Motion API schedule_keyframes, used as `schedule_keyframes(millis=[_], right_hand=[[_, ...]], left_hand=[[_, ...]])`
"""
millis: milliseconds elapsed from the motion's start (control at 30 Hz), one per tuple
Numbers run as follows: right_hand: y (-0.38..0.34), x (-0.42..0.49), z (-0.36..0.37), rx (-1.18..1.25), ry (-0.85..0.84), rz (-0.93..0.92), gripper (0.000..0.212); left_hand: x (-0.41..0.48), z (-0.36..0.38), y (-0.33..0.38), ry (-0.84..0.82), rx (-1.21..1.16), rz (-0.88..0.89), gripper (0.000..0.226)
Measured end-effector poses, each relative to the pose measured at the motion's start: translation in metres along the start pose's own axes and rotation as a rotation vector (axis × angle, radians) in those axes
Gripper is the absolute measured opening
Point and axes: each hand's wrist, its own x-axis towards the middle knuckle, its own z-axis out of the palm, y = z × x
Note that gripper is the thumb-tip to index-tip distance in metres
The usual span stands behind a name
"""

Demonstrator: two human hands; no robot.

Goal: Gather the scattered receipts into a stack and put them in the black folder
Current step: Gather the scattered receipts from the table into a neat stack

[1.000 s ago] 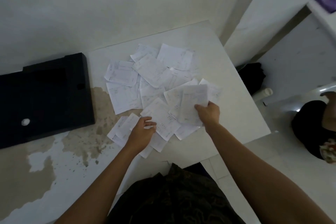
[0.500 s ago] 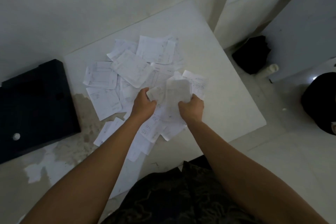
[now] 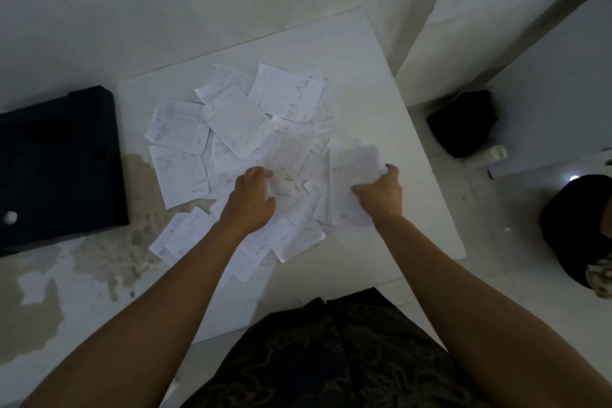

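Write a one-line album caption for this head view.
Right hand holds a stack while left hand grips receipts strewn on the table, folder at left.

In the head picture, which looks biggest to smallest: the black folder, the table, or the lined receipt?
1. Table
2. Folder, partly cut off at the picture's edge
3. Lined receipt

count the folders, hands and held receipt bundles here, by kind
black folder: 1
hands: 2, left hand and right hand
receipt bundle in the right hand: 1
total: 4
loose receipts on the table overlap too much to count
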Motion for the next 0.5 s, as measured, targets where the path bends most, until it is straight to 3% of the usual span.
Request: schedule_keyframes(millis=[67,167,333,500], right_hand=[[0.002,-0.002,0.013,-0.121,0.016,-0.017,0.081],[0.002,-0.012,0.037,-0.337,0.102,-0.086,0.080],[0.001,-0.015,0.055,-0.419,0.089,-0.183,0.083],[-0.007,-0.008,0.039,-0.586,0.039,-0.212,0.103]], left_hand=[[-0.005,0.008,0.003,-0.039,0.144,-0.009,0.066],[-0.007,0.015,0.002,-0.066,0.134,-0.028,0.074],[-0.007,0.006,0.005,-0.060,-0.025,-0.055,0.060],[-0.026,0.008,0.005,0.072,0.102,-0.042,0.058]])
